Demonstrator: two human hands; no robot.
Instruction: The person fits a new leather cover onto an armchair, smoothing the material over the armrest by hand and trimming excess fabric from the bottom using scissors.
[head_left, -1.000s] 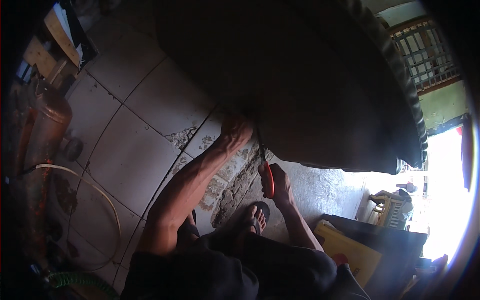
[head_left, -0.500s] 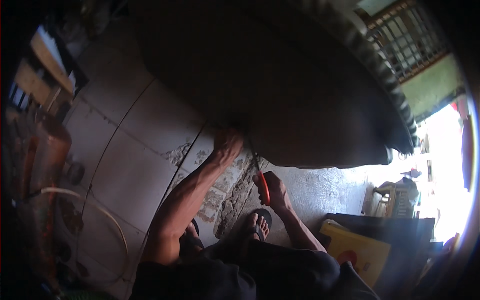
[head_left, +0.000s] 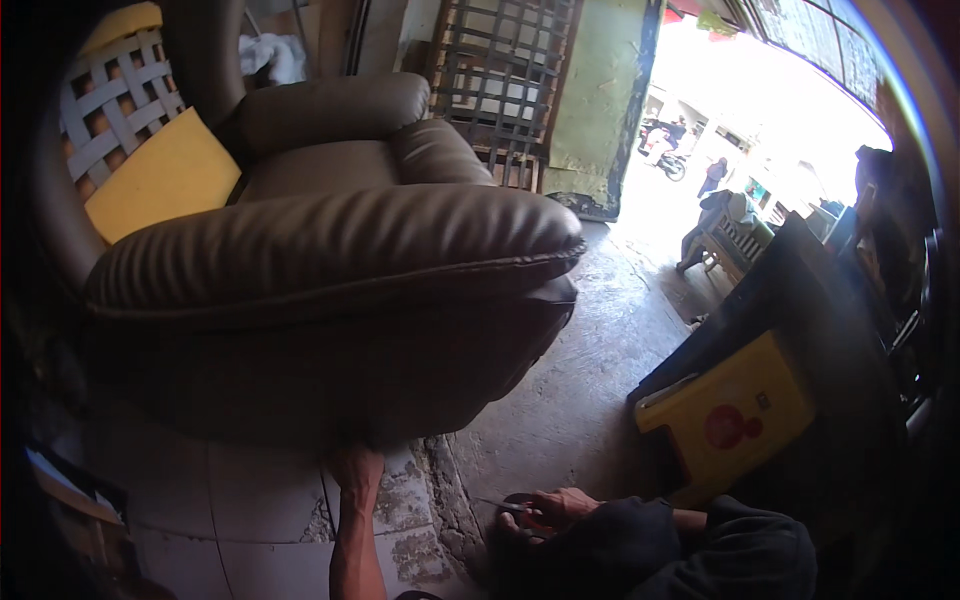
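My left hand (head_left: pixel 356 467) is up against the bottom edge of the big brown armchair (head_left: pixel 330 270). It touches the dark underside there, but I cannot tell if my fingers are gripping the chair or only pressing on it, because that part is in deep shadow. My left arm comes up from the bottom of the view, over the pale floor tiles (head_left: pixel 250 500).

My right hand (head_left: pixel 545 510) is low down, near my knee, and it is closed around a pair of scissors (head_left: pixel 520 512) with red handles. The thin blades stick out to the left, over the grey concrete floor (head_left: pixel 580 400). The scissors are well apart from the chair.

The chair is tipped over, so its fat padded back faces me, and its seat and arm are farther away. A yellow cushion (head_left: pixel 160 180) leans just beside it on the left, against a woven white lattice (head_left: pixel 110 110).

On my right is a yellow box (head_left: pixel 730 425) with a red round mark. Behind the chair I see a wooden grille (head_left: pixel 500 80) and a green wall (head_left: pixel 595 110). Past the open doorway is a bright street with people (head_left: pixel 712 175) far off.
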